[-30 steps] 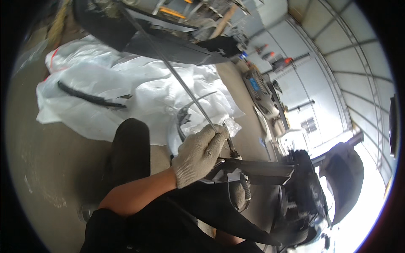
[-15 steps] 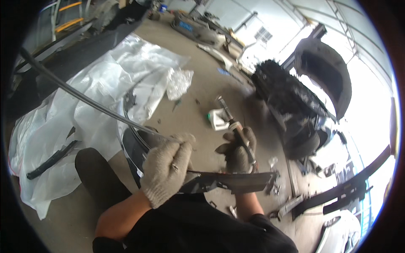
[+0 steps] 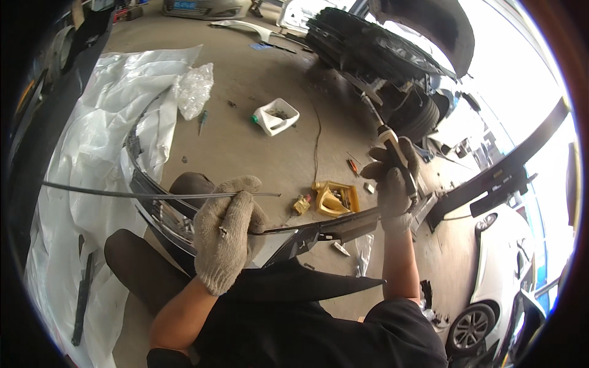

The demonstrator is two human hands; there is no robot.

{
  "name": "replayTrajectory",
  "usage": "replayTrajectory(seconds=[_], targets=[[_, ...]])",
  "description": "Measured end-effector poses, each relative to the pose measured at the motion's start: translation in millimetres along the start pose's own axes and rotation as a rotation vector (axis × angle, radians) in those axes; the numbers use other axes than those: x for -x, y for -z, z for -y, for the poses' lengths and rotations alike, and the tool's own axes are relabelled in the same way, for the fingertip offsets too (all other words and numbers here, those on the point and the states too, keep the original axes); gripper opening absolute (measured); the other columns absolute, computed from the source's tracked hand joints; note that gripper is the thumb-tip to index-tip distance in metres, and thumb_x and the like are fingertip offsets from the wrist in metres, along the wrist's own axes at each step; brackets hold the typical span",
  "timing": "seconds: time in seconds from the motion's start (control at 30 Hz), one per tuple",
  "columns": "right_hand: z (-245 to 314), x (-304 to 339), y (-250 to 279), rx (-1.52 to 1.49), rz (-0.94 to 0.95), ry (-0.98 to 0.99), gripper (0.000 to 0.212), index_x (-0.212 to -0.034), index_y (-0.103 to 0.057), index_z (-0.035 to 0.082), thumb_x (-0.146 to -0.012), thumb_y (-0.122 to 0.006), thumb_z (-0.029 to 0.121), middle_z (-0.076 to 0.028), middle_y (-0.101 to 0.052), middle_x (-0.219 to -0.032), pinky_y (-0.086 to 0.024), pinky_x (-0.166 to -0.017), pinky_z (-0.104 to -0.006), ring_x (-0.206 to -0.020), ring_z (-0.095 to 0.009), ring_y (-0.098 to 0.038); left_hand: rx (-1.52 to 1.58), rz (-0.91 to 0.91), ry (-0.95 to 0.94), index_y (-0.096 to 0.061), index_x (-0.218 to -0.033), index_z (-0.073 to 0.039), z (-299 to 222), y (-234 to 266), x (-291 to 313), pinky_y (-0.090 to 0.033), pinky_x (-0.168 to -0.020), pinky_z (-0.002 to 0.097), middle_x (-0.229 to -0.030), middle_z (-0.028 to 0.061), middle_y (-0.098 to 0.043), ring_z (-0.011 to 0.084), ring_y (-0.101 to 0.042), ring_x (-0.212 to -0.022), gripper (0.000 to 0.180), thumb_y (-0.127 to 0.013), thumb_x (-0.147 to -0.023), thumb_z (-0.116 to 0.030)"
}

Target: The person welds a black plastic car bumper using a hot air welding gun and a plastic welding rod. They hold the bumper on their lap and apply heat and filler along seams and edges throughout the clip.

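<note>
My left hand (image 3: 222,239), in a grey knit glove, is closed around a long thin black strip (image 3: 135,195). The strip runs out to the left, and its short end sticks out past the fingers. Gloved as well, my right hand (image 3: 396,190) grips a ratchet wrench (image 3: 391,144) with a long metal extension tilted up and away. A curved black bumper-like car part (image 3: 304,238) lies across my lap between both arms and curves off to the left; my left hand is right above it, hiding some of it.
White plastic sheeting (image 3: 101,116) covers the floor at left, with bubble wrap (image 3: 195,92) beside it. A cut white jug (image 3: 279,116), a yellow cut container (image 3: 337,197) and an orange screwdriver (image 3: 353,167) lie ahead. A partly stripped car (image 3: 374,52) stands beyond; a white car (image 3: 500,264) is at right.
My right hand has moved right, away from my left, with the wrench still in it. The strip now lies more level. My view has shifted, bringing the yellow container into sight.
</note>
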State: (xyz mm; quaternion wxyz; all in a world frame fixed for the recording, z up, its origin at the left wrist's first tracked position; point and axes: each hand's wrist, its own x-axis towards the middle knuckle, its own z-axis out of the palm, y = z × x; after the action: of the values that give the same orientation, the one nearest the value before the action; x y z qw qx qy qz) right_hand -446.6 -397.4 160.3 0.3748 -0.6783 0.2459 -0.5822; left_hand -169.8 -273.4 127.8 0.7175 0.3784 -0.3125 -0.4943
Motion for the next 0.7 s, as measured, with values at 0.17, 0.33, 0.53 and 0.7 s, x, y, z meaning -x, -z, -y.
replayTrajectory(seconds=[0.17, 0.33, 0.53, 0.7], targets=[[7, 7, 49, 0.23, -0.083, 0.017, 0.055, -0.143, -0.036, 0.005, -0.094, -0.057, 0.02, -0.018, -0.061, -0.116, -0.054, -0.072, -0.0298, -0.084, -0.02, -0.066, 0.005, 0.063, 0.092, -0.062, -0.109, 0.0, 10, -4, -8, -0.049, -0.062, 0.0244, -0.065, 0.0047, -0.061, 0.0092, -0.055, -0.061, 0.022, -0.047, -0.094, -0.007], [-22, 33, 108, 0.407, -0.273, -0.281, 0.049, -0.141, -0.039, 0.005, -0.094, -0.049, 0.012, -0.011, -0.065, -0.102, -0.053, -0.074, -0.0287, -0.082, -0.016, -0.064, -0.07, 0.12, -0.055, -0.062, -0.109, 0.003, 11, 3, -6, -0.048, -0.054, 0.0203, -0.076, 0.0085, -0.067, 0.0078, -0.056, -0.058, 0.019, -0.051, -0.094, -0.001], [-71, 50, 151, 0.027, -0.38, -0.288, 0.061, -0.141, -0.033, -0.001, -0.086, -0.06, 0.006, -0.016, -0.062, -0.106, -0.052, -0.081, -0.0351, -0.092, -0.026, -0.062, -0.026, 0.151, -0.058, -0.06, -0.113, 0.003, 20, 7, -8, -0.047, -0.053, 0.021, -0.078, 0.013, -0.068, 0.0084, -0.054, -0.057, 0.022, -0.048, -0.094, 0.001], [-85, 40, 185, -0.019, -0.412, -0.245, 0.04, -0.127, -0.045, -0.001, -0.088, -0.053, -0.003, -0.011, -0.058, -0.096, -0.053, -0.075, -0.0337, -0.078, -0.02, -0.061, 0.111, 0.259, -0.056, -0.06, -0.112, 0.004, 26, 12, -4, -0.05, -0.06, 0.0302, -0.083, 0.0169, -0.067, 0.0179, -0.057, -0.063, 0.023, -0.05, -0.095, -0.007]])
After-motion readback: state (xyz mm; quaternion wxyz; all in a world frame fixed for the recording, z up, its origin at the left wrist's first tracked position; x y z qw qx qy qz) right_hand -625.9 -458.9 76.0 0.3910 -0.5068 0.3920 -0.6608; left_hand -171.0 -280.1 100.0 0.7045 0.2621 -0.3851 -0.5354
